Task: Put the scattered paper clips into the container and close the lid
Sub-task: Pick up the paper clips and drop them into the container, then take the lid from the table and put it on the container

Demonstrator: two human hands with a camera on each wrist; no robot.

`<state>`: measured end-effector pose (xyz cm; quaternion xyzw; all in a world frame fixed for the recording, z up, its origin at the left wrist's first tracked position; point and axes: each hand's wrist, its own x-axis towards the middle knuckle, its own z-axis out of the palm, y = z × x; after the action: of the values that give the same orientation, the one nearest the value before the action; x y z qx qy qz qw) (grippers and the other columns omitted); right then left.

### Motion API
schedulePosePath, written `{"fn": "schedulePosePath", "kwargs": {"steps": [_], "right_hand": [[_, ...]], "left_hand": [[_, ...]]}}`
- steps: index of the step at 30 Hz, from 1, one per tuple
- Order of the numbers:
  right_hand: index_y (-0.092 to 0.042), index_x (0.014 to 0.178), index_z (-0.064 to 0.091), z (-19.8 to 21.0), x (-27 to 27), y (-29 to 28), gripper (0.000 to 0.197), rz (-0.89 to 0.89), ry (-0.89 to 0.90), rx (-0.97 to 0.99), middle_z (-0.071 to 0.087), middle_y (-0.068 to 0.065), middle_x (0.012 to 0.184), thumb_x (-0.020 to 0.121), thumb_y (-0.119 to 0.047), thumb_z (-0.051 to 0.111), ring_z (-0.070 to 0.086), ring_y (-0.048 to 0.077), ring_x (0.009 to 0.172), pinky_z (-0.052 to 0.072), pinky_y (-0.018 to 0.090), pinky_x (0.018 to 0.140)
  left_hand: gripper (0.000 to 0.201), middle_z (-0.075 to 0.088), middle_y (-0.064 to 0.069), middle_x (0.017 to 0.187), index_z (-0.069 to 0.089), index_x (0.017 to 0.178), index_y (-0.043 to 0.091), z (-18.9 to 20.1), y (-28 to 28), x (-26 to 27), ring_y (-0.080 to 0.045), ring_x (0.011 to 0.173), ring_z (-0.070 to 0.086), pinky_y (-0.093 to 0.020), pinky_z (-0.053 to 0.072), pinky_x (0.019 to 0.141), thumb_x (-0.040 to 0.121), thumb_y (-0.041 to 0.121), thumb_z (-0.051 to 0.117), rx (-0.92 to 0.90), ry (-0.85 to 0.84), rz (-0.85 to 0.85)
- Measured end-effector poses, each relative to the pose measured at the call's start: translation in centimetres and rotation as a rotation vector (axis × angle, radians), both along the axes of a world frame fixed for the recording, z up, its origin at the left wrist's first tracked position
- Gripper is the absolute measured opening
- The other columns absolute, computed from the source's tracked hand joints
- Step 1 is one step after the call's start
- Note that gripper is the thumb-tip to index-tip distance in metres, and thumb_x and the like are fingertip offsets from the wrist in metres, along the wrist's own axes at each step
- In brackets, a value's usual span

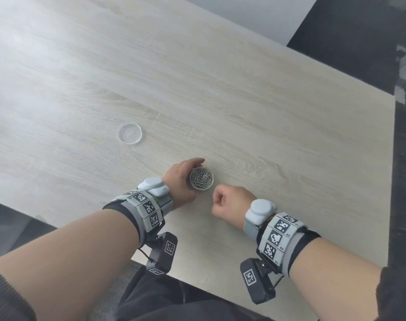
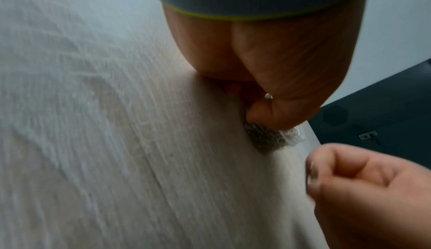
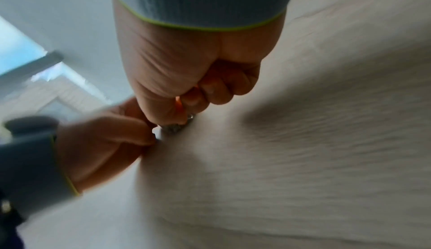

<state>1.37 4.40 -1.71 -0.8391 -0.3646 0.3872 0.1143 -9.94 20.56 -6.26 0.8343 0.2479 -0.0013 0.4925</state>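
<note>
Container (image 1: 201, 178) — round, clear, full of paper clips (image 1: 202, 177), near table (image 1: 243, 100) edge; left hand (image 1: 182, 179) wraps it. Right hand (image 1: 229, 202) just beside, fingers curled; whether it holds a clip, cannot tell. Lid (image 1: 130, 134) well apart — likely fetched next.
</note>
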Motion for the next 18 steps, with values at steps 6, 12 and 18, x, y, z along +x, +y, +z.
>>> {"fn": "schedulePosePath", "kwargs": {"steps": [6,12,18], "right_hand": [[-0.029,0.071,0.059,1.0,0.7,3.0,0.01,-0.354,0.167,0.29,0.046,-0.012,0.045,0.077,-0.025,0.066,0.04,0.007,0.044,0.037,0.026,0.052],[-0.028,0.079,0.062,0.9,1.7,2.3,0.004,-0.412,0.138,0.317,0.046,-0.013,0.047,0.083,-0.026,0.062,0.04,0.007,0.045,0.038,0.027,0.052],[-0.029,0.081,0.063,1.4,1.5,2.4,0.004,-0.479,0.126,0.36,0.049,-0.012,0.055,0.084,-0.026,0.062,0.042,0.005,0.05,0.039,0.024,0.054]], "left_hand": [[0.077,0.059,0.009,0.126,0.045,0.136,0.032,1.6,1.6,-0.7,-0.006,0.108,0.059,-0.023,0.051,0.083,0.062,0.016,0.053,-0.207,0.024,0.11],[0.04,0.058,0.006,0.113,0.062,0.115,0.03,3.6,6.8,-1.2,-0.012,0.091,0.057,-0.036,0.053,0.085,0.079,0.015,0.065,0.194,0.086,0.259],[0.073,0.012,0.008,0.159,0.031,0.137,0.052,4.9,12.5,-1.4,-0.031,0.142,0.019,-0.056,0.039,0.1,0.074,0.042,0.066,0.415,0.549,0.279]]}}
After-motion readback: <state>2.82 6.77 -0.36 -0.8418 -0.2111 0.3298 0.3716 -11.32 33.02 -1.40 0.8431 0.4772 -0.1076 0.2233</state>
